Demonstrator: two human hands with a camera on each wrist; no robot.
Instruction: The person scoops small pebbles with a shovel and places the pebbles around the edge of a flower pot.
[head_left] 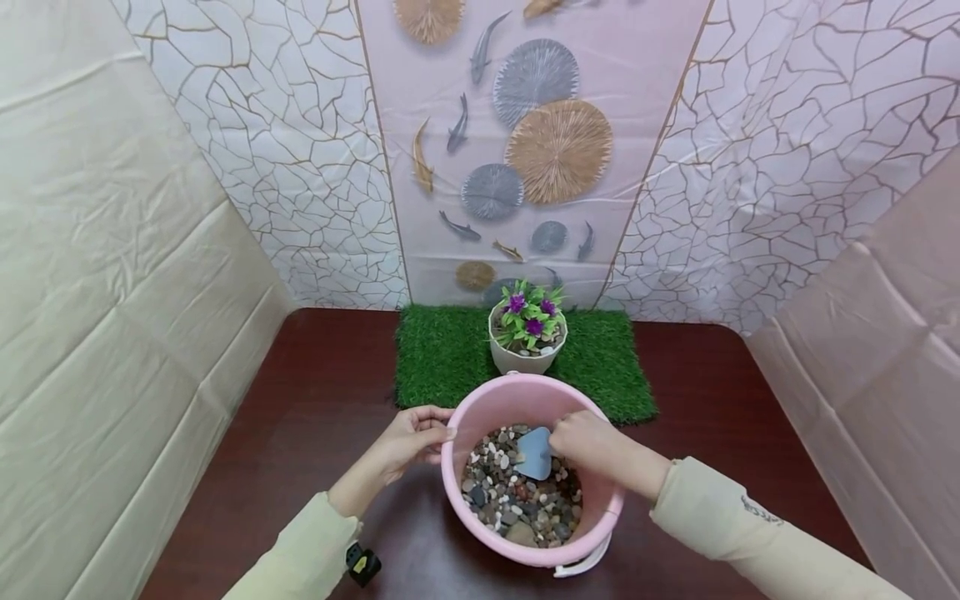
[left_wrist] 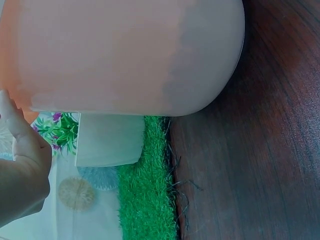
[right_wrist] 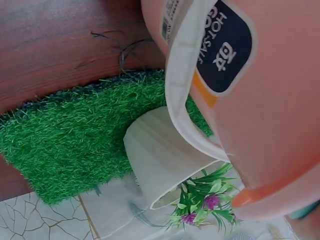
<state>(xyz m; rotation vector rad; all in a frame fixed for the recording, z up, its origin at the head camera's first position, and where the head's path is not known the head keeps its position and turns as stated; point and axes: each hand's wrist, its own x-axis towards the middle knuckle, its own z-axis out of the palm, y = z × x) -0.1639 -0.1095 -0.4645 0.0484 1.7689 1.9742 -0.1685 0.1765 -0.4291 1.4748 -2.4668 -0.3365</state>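
A pink bucket (head_left: 487, 546) holds a bed of mixed pebbles (head_left: 517, 508), white, brown and dark grey. Inside it, my right hand (head_left: 588, 442) grips a small blue shovel (head_left: 534, 454); its flat blade shows above the stones, while the fist covers the handle. On the left side, my left hand (head_left: 408, 437) holds the bucket's rim, thumb at the edge and fingers against the outside. The left wrist view shows this hand (left_wrist: 25, 160) beside the bucket wall (left_wrist: 110, 55). In the right wrist view the bucket's side (right_wrist: 280, 100) covers most of the right hand.
Behind the bucket, a white pot (head_left: 525, 360) with purple flowers (head_left: 534, 325) and pebbles stands on a green turf mat (head_left: 442, 350). A white bucket handle (head_left: 585, 562) hangs at the front right. The dark wooden table (head_left: 322, 392) meets fabric-covered walls.
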